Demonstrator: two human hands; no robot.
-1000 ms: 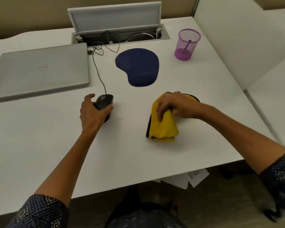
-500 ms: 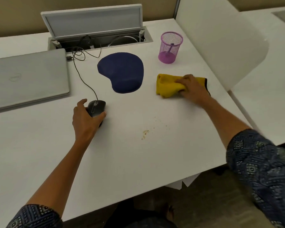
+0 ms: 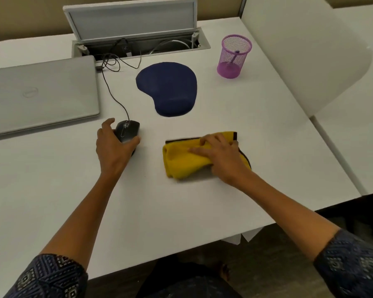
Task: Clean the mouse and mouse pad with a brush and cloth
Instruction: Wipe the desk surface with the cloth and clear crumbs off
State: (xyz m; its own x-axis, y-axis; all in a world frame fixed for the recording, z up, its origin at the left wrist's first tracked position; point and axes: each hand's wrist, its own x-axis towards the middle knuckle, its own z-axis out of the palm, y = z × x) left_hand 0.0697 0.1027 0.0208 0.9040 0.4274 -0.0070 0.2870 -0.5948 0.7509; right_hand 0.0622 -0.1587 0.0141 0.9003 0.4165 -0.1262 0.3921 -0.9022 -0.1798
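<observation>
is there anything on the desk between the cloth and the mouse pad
Nothing visible. Bare white desk separates the yellow cloth under the right hand from the blue mouse pad; the purple mesh cup stands off to the right.

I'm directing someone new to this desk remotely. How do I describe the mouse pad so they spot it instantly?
Start at the open cable hatch at the back of the white desk. Just in front of it, between the closed grey laptop and the purple mesh cup, lies the mouse pad. It is the only dark blue, flat, rounded thing, with nothing on it.
</observation>
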